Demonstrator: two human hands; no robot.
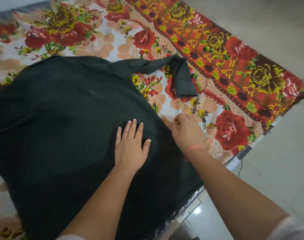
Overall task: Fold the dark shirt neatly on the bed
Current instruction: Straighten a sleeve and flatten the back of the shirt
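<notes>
Dark shirt [61, 118] spread flat across the left and centre of the frame, on the bed [99, 40] with its floral sheet of red roses and peach flowers. Left hand [131, 144] at lower centre, released, palm down, fingers extended and slightly splayed, pressed flat on the shirt fabric. Right hand [186, 130] just right of it, at the shirt's right edge, fingers curled and pinched on the edge of the fabric where dark cloth meets the sheet; thin orange band [193, 148] around that wrist. One sleeve [179, 73] stretched from the shirt's upper right toward centre right of the frame, bent downward, cuff end resting on the sheet, apart from both hands. Patterned red and yellow border [234, 70] of the sheet along the diagonal at upper right. Pale tiled floor [277, 23] beyond the bed edge at upper right and lower right. Both forearms entering from the bottom of the frame, light sleeve edges at the lower corners.
</notes>
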